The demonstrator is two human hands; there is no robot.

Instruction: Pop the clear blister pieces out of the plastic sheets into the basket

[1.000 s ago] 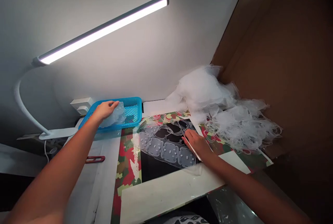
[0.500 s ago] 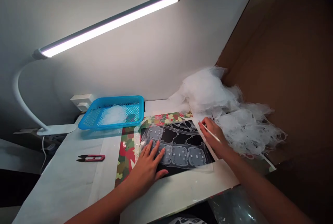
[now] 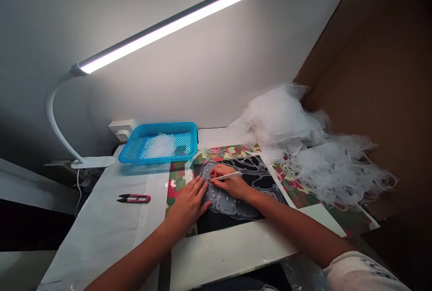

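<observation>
Head: R hand (image 3: 232,185) w/ white stylus (image 3: 225,176)

Left hand (image 3: 187,203) flat, right hand (image 3: 231,185) pinching

Nothing legible, sleeve lettering (image 3: 376,268) blurred

Small makeshift craft workshop corner, not a lab or factory line.

Bench (image 3: 97,232) sits against a plain painted wall with a wall socket (image 3: 121,129), lined on the right by a cardboard sheet (image 3: 367,79). Clamp-on LED bar lamp (image 3: 165,27) gives task light. Blue plastic basket (image 3: 189,142), red thread snips (image 3: 135,198), taped patterned backing sheet (image 3: 177,183) and a heap of clear plastic offcuts (image 3: 286,117) fill the top.
</observation>
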